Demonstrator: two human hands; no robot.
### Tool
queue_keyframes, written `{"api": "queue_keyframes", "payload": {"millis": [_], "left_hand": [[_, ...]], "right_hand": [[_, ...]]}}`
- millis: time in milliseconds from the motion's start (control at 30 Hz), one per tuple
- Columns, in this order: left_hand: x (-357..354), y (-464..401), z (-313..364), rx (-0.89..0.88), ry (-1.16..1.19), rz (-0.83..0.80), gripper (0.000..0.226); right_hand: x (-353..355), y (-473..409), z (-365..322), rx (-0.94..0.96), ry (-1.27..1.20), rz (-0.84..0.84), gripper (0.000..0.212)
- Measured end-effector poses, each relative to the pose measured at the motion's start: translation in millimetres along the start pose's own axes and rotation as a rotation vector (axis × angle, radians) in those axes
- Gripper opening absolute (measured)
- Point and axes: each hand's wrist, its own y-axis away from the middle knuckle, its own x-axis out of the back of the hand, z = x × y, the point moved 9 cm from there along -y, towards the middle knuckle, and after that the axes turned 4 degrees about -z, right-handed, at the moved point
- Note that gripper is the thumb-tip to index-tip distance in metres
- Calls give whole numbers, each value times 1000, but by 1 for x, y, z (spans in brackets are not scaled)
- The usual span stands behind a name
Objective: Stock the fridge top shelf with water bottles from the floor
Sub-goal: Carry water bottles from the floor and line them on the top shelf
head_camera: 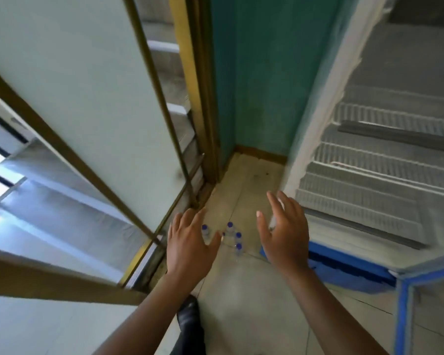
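Far left of frame, a pale door panel with brown framing [69,103] fills the view, nothing task-related there. Moving to centre-bottom: left hand [190,245] reaching down, fingers spread & relaxed, holding nothing, hanging over the floor [241,298]. Just past it, lower centre, the water bottles [232,235] w/ blue caps stand clustered on the tiles, approx five caps showing, one partly hidden behind the left fingers; exact count hard to tell thru the blur. Right of them, right hand [283,229] also empty, fingers apart & slightly curved, palm turned toward the bottles. Neither hand touching a bottle as far as I can see. Dark shoe [189,316] at bottom centre. Right side: open fridge [300,155], blue trim at its base, white wire shelves [385,160] stacked up the frame, and no bottles visible on any of them, tho the upper part is blurred. So progress looks like near zero: nothing stocked, all visible bottles on the floor, first pickup about to happen, prob. a two-handed grab.
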Motion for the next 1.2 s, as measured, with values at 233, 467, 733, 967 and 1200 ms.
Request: {"api": "queue_keyframes", "payload": {"millis": [233, 467, 733, 967, 1200], "left_hand": [[-69, -48, -88, 104, 49, -222, 66], [-203, -141, -154, 185, 52, -393, 62], [-427, -222, -203, 214, 41, -480, 55], [-596, -286, -203, 75, 156, -489, 53], [-681, -331, -207, -64, 290, -557, 46]], "right_hand": [[-134, 5, 6, -123, 52, -285, 55], [-280, 17, 70, -367, 91, -447, 66], [-482, 50, 209, -629, 118, -640, 82], [-636, 83, 315, -732, -2, -624, 80], [-699, 97, 357, -702, -259, -370, 60]]}}
